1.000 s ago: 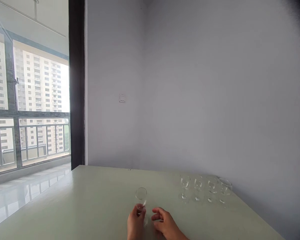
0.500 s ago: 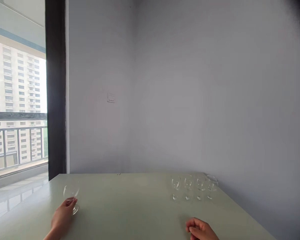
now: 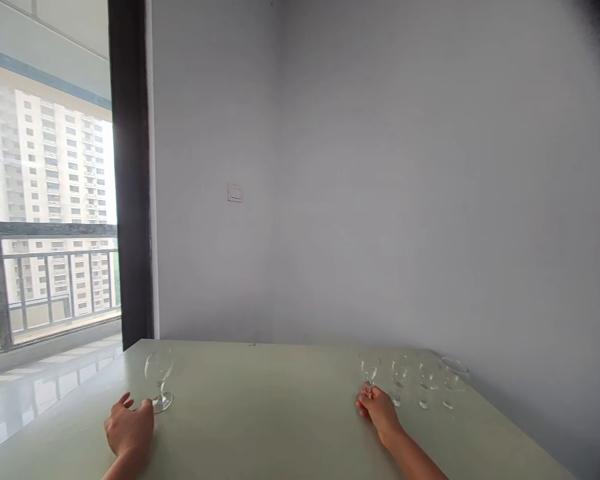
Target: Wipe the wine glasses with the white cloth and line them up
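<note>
A clear stemmed glass (image 3: 159, 380) stands upright on the pale green table (image 3: 260, 420) at the left. My left hand (image 3: 129, 428) rests just beside its foot, fingers apart, holding nothing. At the right, my right hand (image 3: 377, 408) has its fingers curled around the stem and foot of the leftmost glass (image 3: 369, 369) in a row. The lower part of that glass is hidden by my fingers.
Three more stemmed glasses (image 3: 427, 379) stand in the row to the right, near the grey wall. The table's far edge meets the wall. A dark pillar (image 3: 133, 200) and a balcony window lie to the left.
My left hand carried the single glass from the table's middle to the left, set it upright and let go. My right hand moved forward to the row and closed on its leftmost glass.
</note>
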Demonstrator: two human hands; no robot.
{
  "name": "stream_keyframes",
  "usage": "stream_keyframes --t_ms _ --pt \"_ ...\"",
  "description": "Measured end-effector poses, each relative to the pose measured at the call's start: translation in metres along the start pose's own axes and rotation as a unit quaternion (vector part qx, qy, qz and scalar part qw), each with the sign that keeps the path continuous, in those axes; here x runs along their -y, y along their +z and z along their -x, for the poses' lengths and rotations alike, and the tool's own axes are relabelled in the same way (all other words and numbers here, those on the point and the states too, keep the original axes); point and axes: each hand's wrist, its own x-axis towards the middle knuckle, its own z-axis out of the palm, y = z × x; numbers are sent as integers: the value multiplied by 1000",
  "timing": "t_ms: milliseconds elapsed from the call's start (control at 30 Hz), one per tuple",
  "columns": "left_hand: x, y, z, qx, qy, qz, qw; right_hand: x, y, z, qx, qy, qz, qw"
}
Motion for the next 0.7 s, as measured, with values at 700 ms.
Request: stream_keyframes --t_ms 700 --pt "-21 50 217 395 102 129 904 0 133 147 304 -11 68 950"
